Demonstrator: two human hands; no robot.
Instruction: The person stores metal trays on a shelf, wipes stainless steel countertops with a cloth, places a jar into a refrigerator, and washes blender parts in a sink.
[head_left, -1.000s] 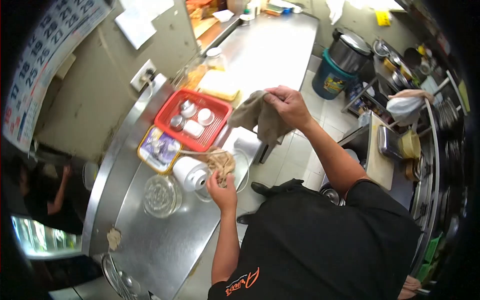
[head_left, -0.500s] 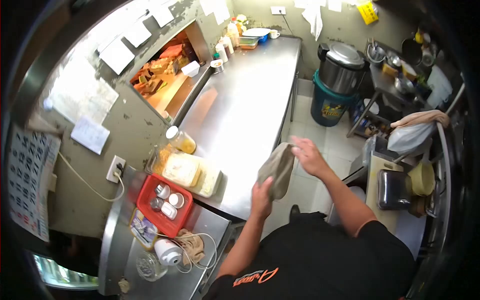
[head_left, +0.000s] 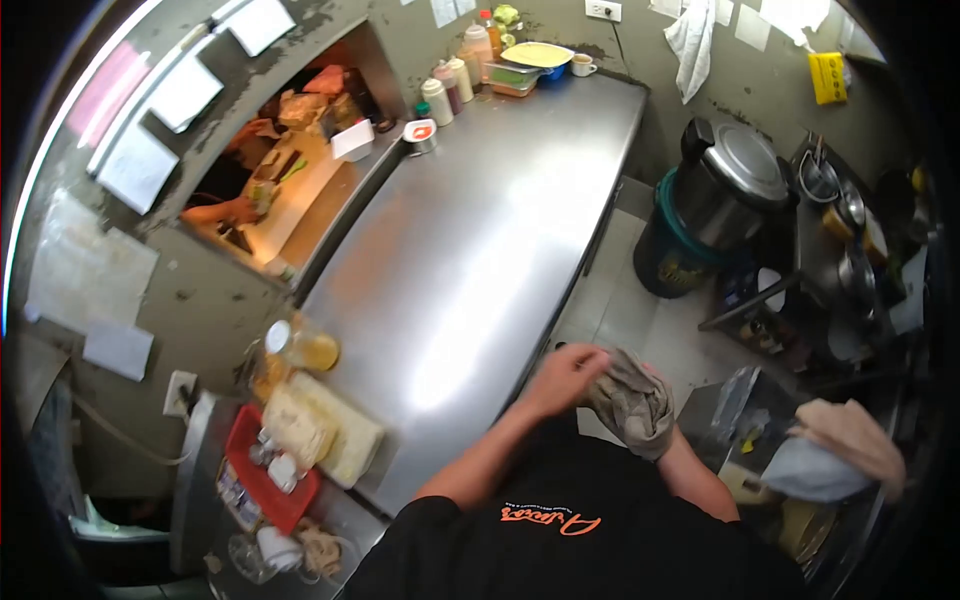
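Note:
A grey-brown cloth [head_left: 635, 405] is bunched up in front of my body, above the near edge of the steel table [head_left: 440, 270]. My left hand [head_left: 568, 380] is at the cloth's left side, its fingers bent together on the edge, slightly blurred. The cloth covers most of my right hand [head_left: 655, 375], which holds it from the right; only a little of the fingers shows.
At the lower left are a red basket [head_left: 268, 475] with small containers, food tubs [head_left: 335, 430] and a jar [head_left: 300, 345]. Bottles [head_left: 437, 102] line the table's back. A large pot [head_left: 735, 180] stands beyond the right edge. Through the wall opening, another person's hand [head_left: 238, 210] shows.
The view has turned toward the long table. Both hands have come together around the cloth, which was stretched between them half a second ago and hung from my right hand earlier.

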